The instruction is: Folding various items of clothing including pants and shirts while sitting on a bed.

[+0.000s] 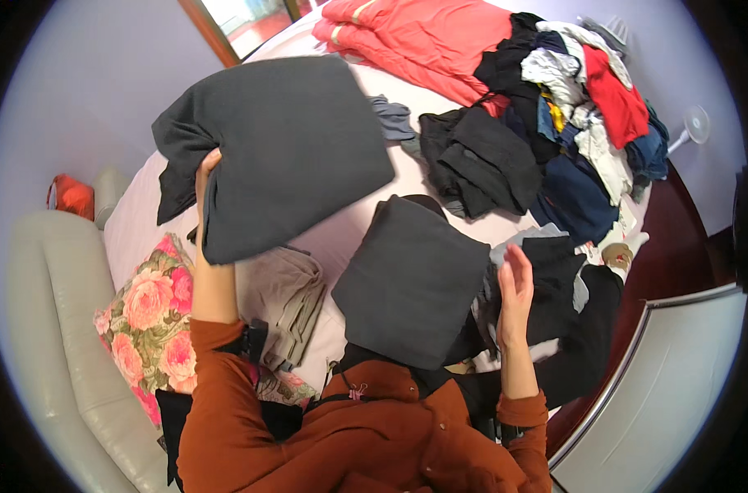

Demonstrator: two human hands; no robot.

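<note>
My left hand (pixel 210 162) grips a folded dark grey garment (pixel 288 142) by its edge and holds it raised above the bed; most of the fingers are hidden behind the cloth. A second folded dark grey garment (pixel 411 283) lies directly before me, by my lap. Just to its right is my right hand (pixel 516 286), raised with nothing in it, thumb apart from the fingers. Beneath and beside that hand lie black clothes (pixel 546 289) and a light grey piece. Folded beige-brown clothes (pixel 288 302) are stacked near my left forearm.
A rumpled black garment (pixel 485 160) lies on the pink bed sheet (pixel 365 209). Mixed clothes (pixel 556 80) are heaped at the far right, beside a coral quilt (pixel 417 43). A floral cushion (pixel 152 314) and padded headboard (pixel 59 277) border the left; a white panel (pixel 657 394) stands right.
</note>
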